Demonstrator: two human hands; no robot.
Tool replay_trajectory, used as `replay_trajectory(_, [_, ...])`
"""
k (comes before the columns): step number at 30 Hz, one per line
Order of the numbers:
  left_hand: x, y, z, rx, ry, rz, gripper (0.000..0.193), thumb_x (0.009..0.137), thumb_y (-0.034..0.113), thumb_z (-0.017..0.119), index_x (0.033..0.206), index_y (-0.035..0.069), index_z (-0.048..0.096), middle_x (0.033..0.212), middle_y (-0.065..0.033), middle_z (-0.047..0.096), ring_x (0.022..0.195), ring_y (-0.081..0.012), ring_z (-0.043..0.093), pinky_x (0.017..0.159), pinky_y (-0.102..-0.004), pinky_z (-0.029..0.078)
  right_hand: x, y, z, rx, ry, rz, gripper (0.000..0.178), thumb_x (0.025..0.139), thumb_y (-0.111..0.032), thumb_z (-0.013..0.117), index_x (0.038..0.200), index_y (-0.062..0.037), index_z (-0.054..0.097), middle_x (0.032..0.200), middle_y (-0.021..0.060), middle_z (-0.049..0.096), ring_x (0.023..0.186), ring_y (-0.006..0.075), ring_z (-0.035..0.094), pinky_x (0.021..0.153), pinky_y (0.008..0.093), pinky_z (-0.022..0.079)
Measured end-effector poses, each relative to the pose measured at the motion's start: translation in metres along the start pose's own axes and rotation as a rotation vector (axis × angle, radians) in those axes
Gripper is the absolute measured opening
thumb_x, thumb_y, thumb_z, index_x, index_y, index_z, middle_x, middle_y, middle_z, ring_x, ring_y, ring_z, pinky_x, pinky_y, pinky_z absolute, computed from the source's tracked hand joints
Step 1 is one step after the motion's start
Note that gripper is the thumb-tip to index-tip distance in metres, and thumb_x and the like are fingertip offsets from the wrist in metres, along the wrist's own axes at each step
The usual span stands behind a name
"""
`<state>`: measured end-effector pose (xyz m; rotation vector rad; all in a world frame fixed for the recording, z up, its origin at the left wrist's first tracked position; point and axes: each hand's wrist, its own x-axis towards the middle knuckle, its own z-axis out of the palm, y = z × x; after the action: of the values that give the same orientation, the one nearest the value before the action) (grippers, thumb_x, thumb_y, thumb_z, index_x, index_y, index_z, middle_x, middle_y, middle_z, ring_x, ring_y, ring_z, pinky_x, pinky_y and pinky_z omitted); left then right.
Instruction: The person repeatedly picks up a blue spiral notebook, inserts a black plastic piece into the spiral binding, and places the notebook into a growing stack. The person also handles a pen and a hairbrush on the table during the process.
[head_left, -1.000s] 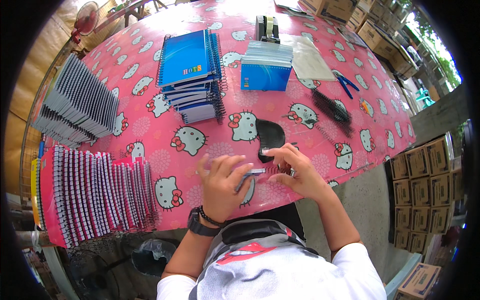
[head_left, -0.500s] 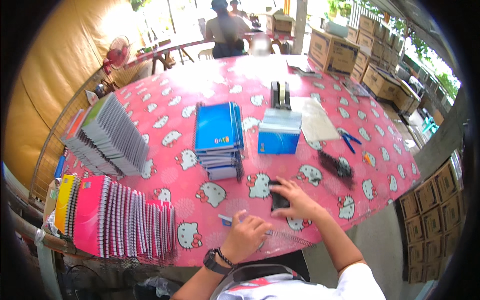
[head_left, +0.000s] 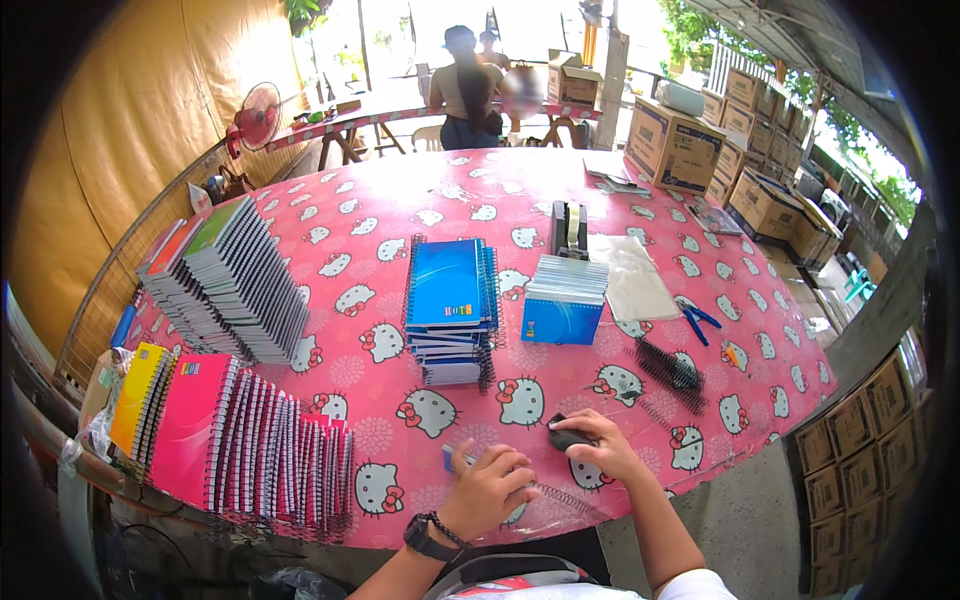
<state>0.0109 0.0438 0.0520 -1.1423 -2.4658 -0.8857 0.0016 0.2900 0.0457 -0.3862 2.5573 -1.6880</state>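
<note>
My left hand, a dark watch and bracelet at its wrist, lies palm down near the table's front edge with bent fingers. A small blue-and-white piece shows at its fingers' left side; what lies under the palm is hidden. From its right side a thin wire coil runs over the table. My right hand is closed on a small black block-like object, whose kind I cannot make out. Ahead stand a stack of blue spiral notebooks and an upright row of small blue notebooks.
Pink spiral notebooks, yellow ones and a grey-edged notebook stack fill the left side. A tape dispenser, blue-handled pliers and black wire coils lie ahead and right. Cardboard boxes and people are farther back.
The view has tilted up slightly. My right hand has drawn the black object a little toward me and now grips it more tightly. My left hand has stayed nearly in place.
</note>
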Motion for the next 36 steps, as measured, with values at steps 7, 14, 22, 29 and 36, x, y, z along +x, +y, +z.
replay_trajectory(7, [-0.013,-0.019,-0.001,-0.015,0.015,-0.028,0.029,0.066,0.032,0.080,0.087,0.019,0.066,0.080,0.0050,0.059,0.090,-0.0149,0.057,0.103,-0.0516,0.017,-0.023,-0.030,0.025,0.243,-0.267,-0.053,0.061,0.069,-0.053,0.070,0.109,-0.0056,0.067,0.116,0.0135,0.058,0.113,0.0263,0.052,0.098,0.0375,0.038])
replay_trajectory(14, [-0.019,-0.008,0.001,-0.193,0.083,-0.153,0.061,0.065,0.027,0.081,0.119,0.016,0.054,0.083,0.0046,0.058,0.088,-0.0141,0.058,0.102,-0.0523,0.021,-0.013,-0.040,0.019,0.322,-0.355,-0.114,0.044,0.066,-0.036,0.079,0.098,-0.0074,0.071,0.113,0.0146,0.060,0.107,0.0291,0.054,0.093,0.0401,0.042])
replay_trajectory(22, [-0.029,-0.013,0.003,-0.106,0.062,-0.132,0.082,0.064,0.037,0.084,0.130,0.009,0.043,0.092,0.0018,0.061,0.092,-0.0165,0.060,0.104,-0.0506,0.019,-0.006,-0.046,0.036,0.029,-0.255,-0.127,0.045,0.065,-0.041,0.079,0.092,-0.0063,0.070,0.111,0.0150,0.059,0.108,0.0293,0.053,0.094,0.0405,0.040])
replay_trajectory(29, [-0.044,-0.050,0.013,-0.672,0.402,-0.348,0.091,0.062,0.029,0.087,0.132,0.002,0.035,0.105,-0.0091,0.054,0.115,-0.0259,0.048,0.097,-0.0425,0.036,-0.007,-0.033,0.043,0.184,-0.207,-0.058,0.058,0.064,-0.053,0.071,0.094,-0.0031,0.066,0.116,0.0137,0.056,0.104,0.0254,0.055,0.093,0.0371,0.040])
replay_trajectory(36, [-0.051,-0.066,0.025,-0.891,0.161,-0.353,0.048,0.069,0.012,0.082,0.102,0.006,0.049,0.091,-0.0036,0.053,0.084,-0.0177,0.053,0.079,-0.0311,0.044,0.001,-0.038,0.049,0.355,-0.269,0.046,0.072,0.065,-0.065,0.066,0.093,0.0013,0.063,0.113,0.0137,0.056,0.101,0.0220,0.054,0.087,0.0342,0.042])
